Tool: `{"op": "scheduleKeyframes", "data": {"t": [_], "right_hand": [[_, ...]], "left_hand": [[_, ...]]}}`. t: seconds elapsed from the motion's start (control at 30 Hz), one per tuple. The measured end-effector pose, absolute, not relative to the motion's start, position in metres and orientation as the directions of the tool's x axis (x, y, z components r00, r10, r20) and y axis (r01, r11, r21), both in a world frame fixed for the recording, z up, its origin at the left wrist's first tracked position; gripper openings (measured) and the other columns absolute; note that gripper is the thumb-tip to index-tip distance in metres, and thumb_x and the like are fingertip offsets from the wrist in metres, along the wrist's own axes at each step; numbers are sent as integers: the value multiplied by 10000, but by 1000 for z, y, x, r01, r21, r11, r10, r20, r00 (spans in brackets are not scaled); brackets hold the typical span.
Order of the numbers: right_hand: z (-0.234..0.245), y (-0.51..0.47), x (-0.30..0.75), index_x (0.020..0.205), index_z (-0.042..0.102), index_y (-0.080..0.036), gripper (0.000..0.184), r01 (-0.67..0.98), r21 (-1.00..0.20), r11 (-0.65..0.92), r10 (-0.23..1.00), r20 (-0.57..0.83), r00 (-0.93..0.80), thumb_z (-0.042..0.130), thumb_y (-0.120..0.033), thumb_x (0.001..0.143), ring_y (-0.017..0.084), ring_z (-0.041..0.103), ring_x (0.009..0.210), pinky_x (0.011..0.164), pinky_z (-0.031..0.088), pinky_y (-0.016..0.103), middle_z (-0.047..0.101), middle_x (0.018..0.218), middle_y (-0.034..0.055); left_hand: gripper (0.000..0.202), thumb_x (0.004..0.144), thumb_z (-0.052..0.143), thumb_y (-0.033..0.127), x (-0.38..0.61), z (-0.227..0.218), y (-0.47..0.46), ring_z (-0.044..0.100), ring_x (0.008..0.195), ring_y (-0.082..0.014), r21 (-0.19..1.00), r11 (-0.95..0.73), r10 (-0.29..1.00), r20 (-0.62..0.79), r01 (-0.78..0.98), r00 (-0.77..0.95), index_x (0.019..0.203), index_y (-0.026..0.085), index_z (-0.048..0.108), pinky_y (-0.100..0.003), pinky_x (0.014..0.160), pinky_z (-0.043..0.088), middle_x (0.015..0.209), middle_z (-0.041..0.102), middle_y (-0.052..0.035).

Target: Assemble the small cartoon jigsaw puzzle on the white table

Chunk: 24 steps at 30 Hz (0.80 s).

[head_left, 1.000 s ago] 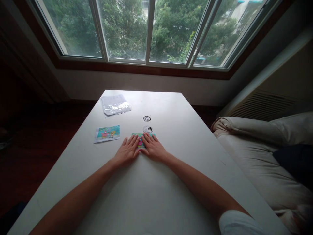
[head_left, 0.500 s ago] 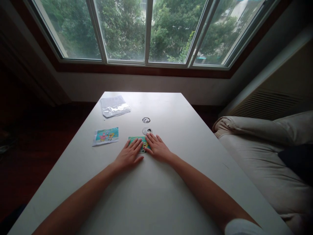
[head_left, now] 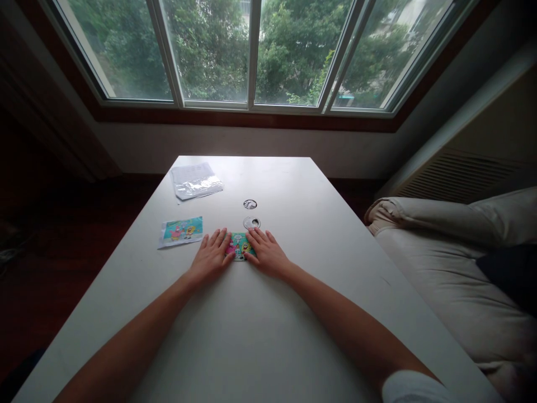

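A small cartoon picture (head_left: 239, 247), green with pink and yellow figures, lies flat on the white table (head_left: 268, 336). My left hand (head_left: 211, 257) rests flat on its left part, fingers stretched out. Over its right part lies my right hand (head_left: 265, 254), also flat with fingers extended. Only the strip of the picture between the two hands shows. A second cartoon picture (head_left: 181, 231) lies on the table to the left of my left hand, untouched.
A clear plastic bag (head_left: 195, 181) lies at the far left of the table. Two small round pieces (head_left: 250, 214) sit just beyond my hands. A cream sofa (head_left: 453, 268) stands close along the table's right side. Windows run across the back.
Both hands slid sideways over the small picture: more of its middle shows between them now, and my left hand sits a little farther left than a second ago.
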State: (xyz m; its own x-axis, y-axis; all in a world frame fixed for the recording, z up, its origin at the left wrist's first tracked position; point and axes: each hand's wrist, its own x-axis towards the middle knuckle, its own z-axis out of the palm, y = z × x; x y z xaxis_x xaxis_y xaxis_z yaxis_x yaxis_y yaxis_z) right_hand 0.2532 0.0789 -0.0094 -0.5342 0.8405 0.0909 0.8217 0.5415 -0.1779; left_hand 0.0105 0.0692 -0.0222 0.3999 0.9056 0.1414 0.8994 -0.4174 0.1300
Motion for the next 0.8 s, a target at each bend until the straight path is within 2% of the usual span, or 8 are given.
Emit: {"op": "scheduleKeyframes", "data": {"t": [0.17, 0.33, 0.57, 0.8], "right_hand": [[-8, 75, 248, 1586, 299, -179, 766, 827, -207, 523, 852, 104, -513, 326, -653, 985, 274, 174, 1547, 1255, 122, 503, 239, 1659, 111], [-9, 77, 241, 1525, 410, -229, 766, 845, -266, 464, 886, 130, -445, 469, -696, 921, 310, 191, 1537, 1240, 146, 521, 255, 1653, 120], [-9, 83, 238, 1378, 548, -221, 594, 852, -331, 404, 913, 201, -355, 596, -579, 907, 330, 282, 1493, 1206, 231, 510, 357, 1597, 148], [-12, 86, 244, 1331, 565, -208, 483, 847, -346, 404, 910, 244, -334, 594, -478, 931, 310, 327, 1463, 1193, 265, 503, 420, 1551, 151]], "left_hand": [[666, 1029, 298, 564, 9, -21, 66, 179, 1547, -285, 136, -442, 895, 126, 887, 427, 1595, 215, 262, -532, 1233, 166, 1666, 208, -95], [701, 1024, 309, 571, 8, -21, 63, 150, 1554, -269, 126, -465, 884, 117, 876, 453, 1610, 200, 207, -507, 1248, 134, 1674, 171, -91], [701, 1023, 301, 574, 11, -17, 61, 122, 1560, -258, 117, -435, 900, 77, 893, 428, 1605, 189, 232, -493, 1261, 118, 1679, 148, -65], [665, 1000, 407, 563, 9, -20, 62, 209, 1537, -291, 158, -436, 897, 160, 886, 413, 1572, 231, 330, -508, 1254, 162, 1655, 263, -71]]}}
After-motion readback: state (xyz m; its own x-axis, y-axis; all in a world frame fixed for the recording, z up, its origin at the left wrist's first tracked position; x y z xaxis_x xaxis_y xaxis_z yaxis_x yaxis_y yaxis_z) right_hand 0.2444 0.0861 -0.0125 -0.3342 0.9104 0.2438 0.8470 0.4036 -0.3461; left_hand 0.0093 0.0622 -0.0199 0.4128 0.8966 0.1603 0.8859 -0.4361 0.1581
